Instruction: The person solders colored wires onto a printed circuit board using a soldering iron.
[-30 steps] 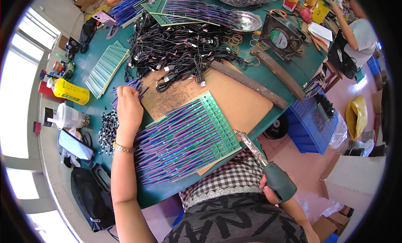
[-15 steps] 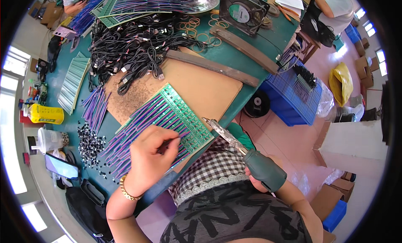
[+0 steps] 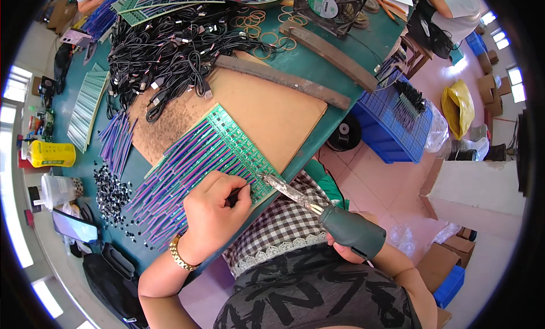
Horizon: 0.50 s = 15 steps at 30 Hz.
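Note:
A green circuit board panel lies tilted on the brown board, with rows of purple, blue and red wires running off it to the left. Over its near part, my left hand is closed in a pinch on what looks like one of the wires, mostly hidden by the fingers. In my right hand is the dark handle of a soldering iron. Its crusted metal tip reaches the board's right edge, close to the left fingertips; whether it touches cannot be made out.
Black cables pile up at the back, near rubber bands, a fan and metal bars. Loose wires and small black parts lie left, by a phone. A blue crate stands right.
The soldering iron has moved left, bringing its tip over the board's edge. My left hand has shifted slightly right, still pinching. The whole view has drifted a little.

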### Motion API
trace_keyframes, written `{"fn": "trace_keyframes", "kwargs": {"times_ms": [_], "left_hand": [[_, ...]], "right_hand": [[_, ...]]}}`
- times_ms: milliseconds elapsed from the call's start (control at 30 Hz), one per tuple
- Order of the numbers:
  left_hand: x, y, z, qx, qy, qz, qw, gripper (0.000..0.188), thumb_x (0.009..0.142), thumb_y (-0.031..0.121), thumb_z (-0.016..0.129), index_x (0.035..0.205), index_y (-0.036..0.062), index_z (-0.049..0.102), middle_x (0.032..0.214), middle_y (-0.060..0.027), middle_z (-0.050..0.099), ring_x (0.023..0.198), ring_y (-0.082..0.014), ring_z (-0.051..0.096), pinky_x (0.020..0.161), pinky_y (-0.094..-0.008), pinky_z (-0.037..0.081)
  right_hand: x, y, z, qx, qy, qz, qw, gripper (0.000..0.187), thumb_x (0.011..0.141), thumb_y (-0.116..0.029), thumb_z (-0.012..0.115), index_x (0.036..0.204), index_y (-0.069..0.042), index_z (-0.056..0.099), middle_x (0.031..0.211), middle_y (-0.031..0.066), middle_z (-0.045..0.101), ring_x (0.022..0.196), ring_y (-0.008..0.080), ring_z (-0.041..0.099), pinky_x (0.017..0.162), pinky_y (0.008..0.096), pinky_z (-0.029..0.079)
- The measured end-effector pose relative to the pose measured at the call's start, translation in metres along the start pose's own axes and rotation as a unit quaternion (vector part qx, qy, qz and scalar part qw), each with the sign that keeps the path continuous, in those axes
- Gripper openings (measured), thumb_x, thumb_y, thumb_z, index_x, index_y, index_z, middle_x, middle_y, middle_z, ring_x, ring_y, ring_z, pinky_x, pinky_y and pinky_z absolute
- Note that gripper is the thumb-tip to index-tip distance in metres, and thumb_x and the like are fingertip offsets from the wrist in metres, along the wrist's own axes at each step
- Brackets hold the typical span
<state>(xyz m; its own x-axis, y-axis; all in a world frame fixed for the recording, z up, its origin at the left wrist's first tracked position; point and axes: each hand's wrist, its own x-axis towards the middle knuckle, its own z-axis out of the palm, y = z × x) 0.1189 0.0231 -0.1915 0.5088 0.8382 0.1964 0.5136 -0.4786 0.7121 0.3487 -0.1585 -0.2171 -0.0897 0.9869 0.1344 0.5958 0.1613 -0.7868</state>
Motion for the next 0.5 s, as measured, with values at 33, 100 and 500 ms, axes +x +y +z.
{"fn": "trace_keyframes", "kwargs": {"times_ms": [33, 100, 500], "left_hand": [[0.000, 0.000, 0.000, -0.001, 0.001, -0.001, 1.000, 0.009, 0.075, -0.002, 0.073, 0.080, 0.0014, 0.067, 0.072, -0.0045, 0.059, 0.055, -0.0077, 0.055, 0.047, -0.0207, 0.043], [0.001, 0.000, 0.001, -0.001, 0.006, 0.005, 1.000, 0.010, 0.074, -0.003, 0.073, 0.080, 0.0016, 0.066, 0.071, -0.0047, 0.059, 0.055, -0.0081, 0.055, 0.046, -0.0212, 0.044], [-0.001, -0.004, 0.001, 0.008, 0.011, 0.025, 1.000, 0.010, 0.074, -0.004, 0.072, 0.080, 0.0010, 0.066, 0.073, -0.0055, 0.059, 0.053, -0.0084, 0.055, 0.045, -0.0215, 0.044]], "right_hand": [[0.002, -0.002, -0.001, 0.007, -0.007, 0.008, 1.000, 0.011, 0.073, -0.013, 0.059, 0.083, -0.011, 0.063, 0.072, 0.0003, 0.065, 0.064, 0.0188, 0.065, 0.062, 0.0320, 0.052], [-0.004, 0.001, 0.000, -0.001, -0.006, 0.004, 1.000, 0.024, 0.069, -0.014, 0.065, 0.092, -0.008, 0.066, 0.080, 0.0041, 0.067, 0.066, 0.0211, 0.066, 0.059, 0.0314, 0.053], [-0.023, 0.015, 0.017, 0.290, -0.022, 0.220, 0.931, 0.030, 0.076, -0.017, 0.070, 0.102, -0.002, 0.066, 0.085, 0.0075, 0.067, 0.069, 0.0206, 0.066, 0.059, 0.0314, 0.053]]}}
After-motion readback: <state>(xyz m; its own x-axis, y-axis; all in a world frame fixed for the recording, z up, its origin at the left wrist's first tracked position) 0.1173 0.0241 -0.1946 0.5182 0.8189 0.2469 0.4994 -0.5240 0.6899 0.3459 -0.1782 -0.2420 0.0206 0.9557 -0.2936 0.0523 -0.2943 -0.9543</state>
